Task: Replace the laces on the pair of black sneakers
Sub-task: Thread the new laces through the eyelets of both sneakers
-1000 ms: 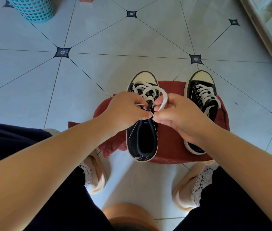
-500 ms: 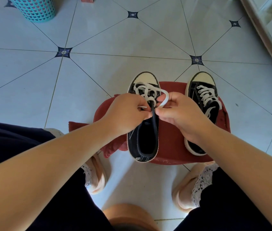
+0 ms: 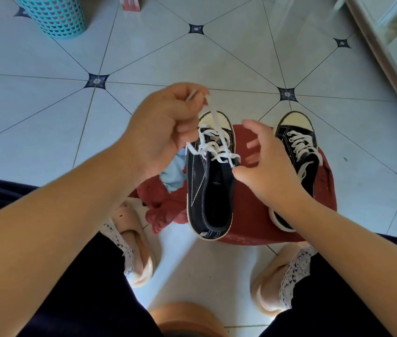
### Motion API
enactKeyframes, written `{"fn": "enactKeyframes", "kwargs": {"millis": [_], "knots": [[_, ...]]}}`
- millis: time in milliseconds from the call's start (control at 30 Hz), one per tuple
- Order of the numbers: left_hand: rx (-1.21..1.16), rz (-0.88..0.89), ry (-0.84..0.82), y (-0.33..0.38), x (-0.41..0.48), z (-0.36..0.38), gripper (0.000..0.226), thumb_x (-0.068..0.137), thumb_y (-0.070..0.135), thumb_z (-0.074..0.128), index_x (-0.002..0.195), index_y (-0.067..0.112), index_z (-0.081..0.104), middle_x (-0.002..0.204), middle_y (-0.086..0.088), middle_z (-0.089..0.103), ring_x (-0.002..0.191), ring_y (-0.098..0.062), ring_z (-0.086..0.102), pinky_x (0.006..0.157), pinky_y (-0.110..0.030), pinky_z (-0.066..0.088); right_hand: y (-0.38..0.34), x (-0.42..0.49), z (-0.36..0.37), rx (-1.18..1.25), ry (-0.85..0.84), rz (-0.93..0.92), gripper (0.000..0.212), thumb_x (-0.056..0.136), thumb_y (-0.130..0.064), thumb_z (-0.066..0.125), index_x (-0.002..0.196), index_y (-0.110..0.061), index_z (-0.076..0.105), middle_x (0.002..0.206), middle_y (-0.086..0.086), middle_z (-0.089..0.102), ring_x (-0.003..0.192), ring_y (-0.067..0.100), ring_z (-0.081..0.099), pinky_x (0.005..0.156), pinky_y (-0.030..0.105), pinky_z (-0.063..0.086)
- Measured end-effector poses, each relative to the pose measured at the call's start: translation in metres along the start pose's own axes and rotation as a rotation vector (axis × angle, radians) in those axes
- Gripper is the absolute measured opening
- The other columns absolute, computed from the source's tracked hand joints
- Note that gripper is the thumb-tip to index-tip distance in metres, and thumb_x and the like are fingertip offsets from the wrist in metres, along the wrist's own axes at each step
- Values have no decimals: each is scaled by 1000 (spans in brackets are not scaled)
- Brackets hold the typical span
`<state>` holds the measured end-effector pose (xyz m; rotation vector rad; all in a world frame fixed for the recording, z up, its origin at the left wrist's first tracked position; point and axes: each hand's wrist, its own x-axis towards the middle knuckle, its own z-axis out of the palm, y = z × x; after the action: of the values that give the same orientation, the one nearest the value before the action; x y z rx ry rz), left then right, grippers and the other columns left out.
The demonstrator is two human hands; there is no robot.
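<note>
Two black sneakers with cream toe caps stand side by side on a red cloth [image 3: 251,215]. The left sneaker [image 3: 207,190] has a white lace [image 3: 214,144] threaded loosely through its upper eyelets. My left hand [image 3: 161,132] is raised above the toe and pinches the lace's end, pulling a strand up taut. My right hand [image 3: 265,161] hovers by the sneaker's right side, fingers spread, thumb tip touching the eyelet edge, holding nothing. The right sneaker [image 3: 297,147], laced in white, is partly hidden behind my right hand and forearm.
The red cloth covers a low stool on a pale tiled floor [image 3: 46,117]. A light blue cloth [image 3: 174,173] peeks out left of the sneaker. A teal perforated basket [image 3: 51,15] stands at the far left. My slippered feet [image 3: 131,244] flank the stool. A white frame [image 3: 387,45] runs along the right.
My left hand rose up and away from the eyelets, drawing the lace end taut. My right hand let go of the lace and opened beside the sneaker.
</note>
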<state>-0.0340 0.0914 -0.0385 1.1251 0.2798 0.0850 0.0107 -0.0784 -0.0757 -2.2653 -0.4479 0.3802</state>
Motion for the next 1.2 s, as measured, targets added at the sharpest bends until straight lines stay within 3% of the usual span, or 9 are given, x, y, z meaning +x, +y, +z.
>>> {"fn": "enactKeyframes", "kwargs": {"millis": [133, 267, 400, 567, 667, 800, 933, 1033, 1200], "knots": [[23, -70, -51, -2, -2, -3, 8, 77, 3, 52, 80, 9, 57, 48, 10, 50, 41, -3, 27, 41, -13, 22, -8, -8, 2, -169, -4, -270, 46, 79, -6, 63, 118, -32, 59, 96, -20, 41, 102, 8, 44, 87, 15, 31], [297, -105, -80, -11, -7, 1, 3, 73, 10, 61, 75, 11, 60, 45, 11, 44, 39, -2, 33, 44, -14, 33, -18, -8, -2, 44, -80, -214, 7, 86, -22, 61, 82, -23, 67, 87, -10, 60, 80, -2, 51, 73, 11, 36], [590, -58, 95, -5, 0, -3, 16, 83, 6, 62, 71, 17, 63, 51, 13, 52, 40, 2, 39, 56, -20, 37, -25, -2, -19, 363, -94, -163, 20, 94, -12, 49, 80, -16, 61, 60, -8, 58, 55, -3, 47, 60, 7, 37], [1136, 11, 8, -14, 1, -10, 6, 83, 13, 61, 83, 17, 64, 60, 9, 48, 54, -1, 44, 57, -10, 33, -18, 1, -10, 63, -205, -159, 15, 91, -25, 54, 78, -28, 63, 51, -10, 52, 48, 0, 44, 52, 10, 35], [1156, 4, 16, -21, -1, -17, 8, 85, 20, 59, 93, 19, 59, 69, 9, 48, 58, -2, 41, 55, -11, 32, -16, 4, -4, -61, -145, -128, 18, 90, -17, 52, 88, -31, 62, 59, -10, 63, 45, 1, 44, 46, 10, 35], [869, -62, 2, -20, -5, -21, 16, 91, 13, 48, 77, 18, 56, 71, 5, 55, 51, 3, 45, 60, -17, 36, -13, 3, 0, -46, -81, -105, 29, 88, -7, 46, 89, -29, 66, 70, -11, 67, 41, 5, 40, 42, 11, 32], [1140, -69, -106, -28, -11, -22, 19, 92, 14, 49, 88, 13, 68, 80, 4, 64, 74, -3, 57, 64, -8, 35, -15, -1, 6, -158, -122, -181, 27, 87, -4, 51, 92, -25, 68, 88, -16, 64, 64, -17, 50, 63, -2, 34], [1201, -68, -81, -38, -12, -25, 16, 89, 20, 57, 95, 16, 72, 92, -6, 71, 89, -19, 62, 72, -19, 37, -13, -1, 10, -240, -98, -214, 19, 85, -9, 60, 95, -23, 69, 89, -19, 60, 78, -11, 51, 74, -5, 31], [1145, -16, 20, -48, -12, -26, 7, 82, 13, 65, 86, 18, 68, 69, 13, 58, 71, -4, 55, 64, -5, 33, -10, 0, 15, -282, -46, -234, 15, 83, -12, 64, 94, -22, 67, 88, -17, 59, 84, -4, 51, 76, -4, 32]]}}
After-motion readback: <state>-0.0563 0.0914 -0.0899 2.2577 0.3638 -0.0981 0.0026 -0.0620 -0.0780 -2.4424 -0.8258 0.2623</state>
